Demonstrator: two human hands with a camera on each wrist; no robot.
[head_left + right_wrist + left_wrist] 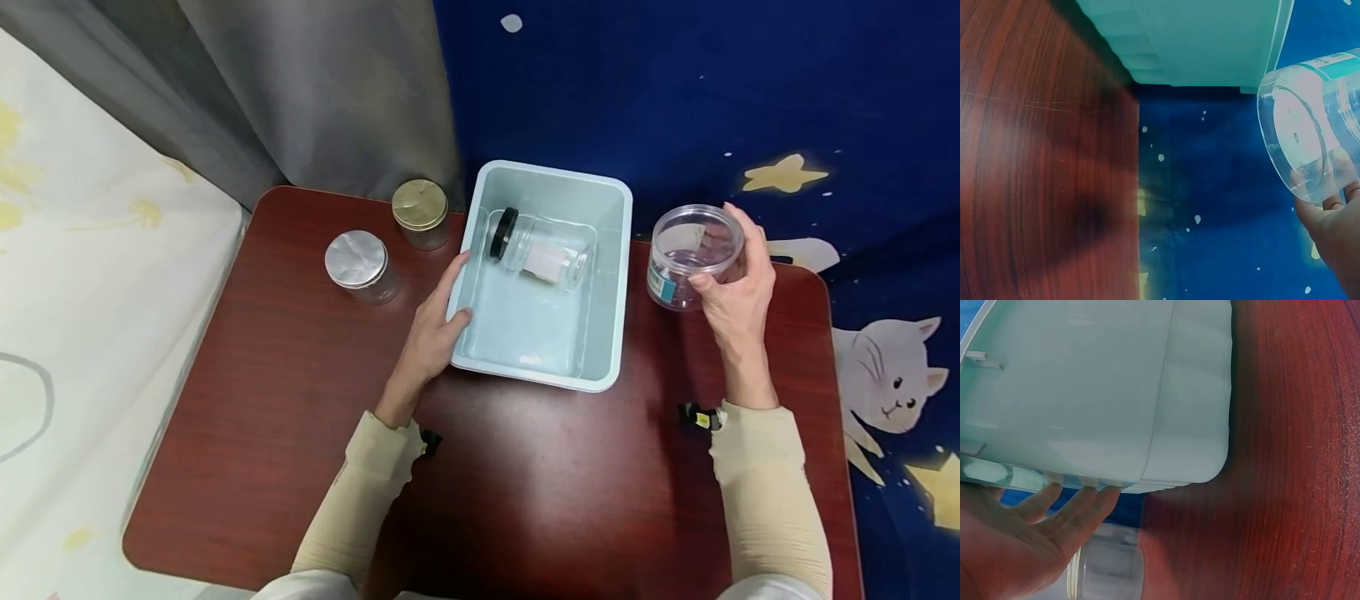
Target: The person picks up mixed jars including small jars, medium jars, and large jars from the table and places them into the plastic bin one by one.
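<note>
A clear plastic jar (pixel 678 271) with an uncovered mouth and a blue-and-white label is held by my right hand (pixel 738 292), thumb and fingers round its side. The right wrist view shows its round base and the hand (pixel 1335 231) below it. My left hand (pixel 435 329) grips the left rim of a pale blue plastic tub (pixel 618 325), thumb over the rim and fingers along the outer wall; the left wrist view shows those fingers (pixel 1085 509). Inside the tub, another clear jar (pixel 551 250) with a black lid lies on its side.
Left of the tub stand two clear jars, one with a silver lid (pixel 356 258) and one with a gold lid (pixel 419 204). All this is on a reddish-brown table (pixel 300 417). A grey curtain (pixel 337 92) and a dark blue patterned cloth (pixel 637 83) hang behind.
</note>
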